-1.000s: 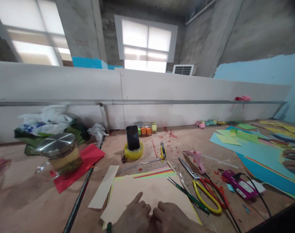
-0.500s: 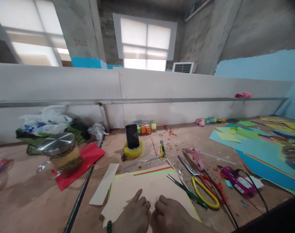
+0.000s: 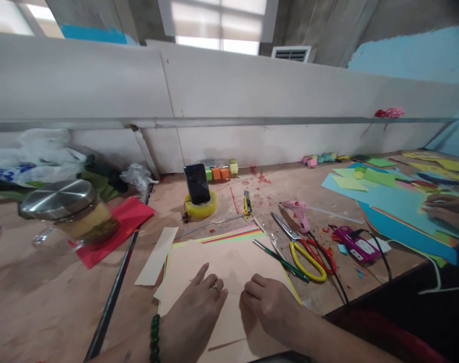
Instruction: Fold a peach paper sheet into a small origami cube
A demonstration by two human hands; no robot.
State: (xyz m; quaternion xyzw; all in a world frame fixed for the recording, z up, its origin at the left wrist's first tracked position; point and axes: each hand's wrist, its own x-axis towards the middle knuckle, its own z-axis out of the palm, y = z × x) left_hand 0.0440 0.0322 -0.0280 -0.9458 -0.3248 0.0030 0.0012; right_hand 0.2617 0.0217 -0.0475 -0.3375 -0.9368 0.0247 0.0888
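Observation:
A cream sheet of paper (image 3: 210, 252) lies on top of a stack of coloured sheets. My left hand (image 3: 199, 307) rests on it, index finger stretched forward and the other fingers bent; it wears a ring and a green bead bracelet (image 3: 154, 338). To its right, my right hand (image 3: 269, 302) has its fingers bent together, the tips at the cream paper. A faint line runs across the paper between both hands, and a loose paper edge shows below. What lies under the right fingers is hidden. A narrow cream strip (image 3: 157, 257) is left of the stack.
Right of the stack lie green sticks (image 3: 280, 259), scissors (image 3: 308, 262), a pink glue gun (image 3: 297, 214) and a purple device (image 3: 355, 244) with cables. A phone (image 3: 197, 184) leans in a yellow tape roll (image 3: 201, 206). A lidded glass teapot (image 3: 74, 217) stands left. Another person's hand (image 3: 446, 212) is far right.
My hands have moved apart, opening a gap over the paper, with the right hand shifted rightward. The camera view has tilted down, so everything sits higher in the picture.

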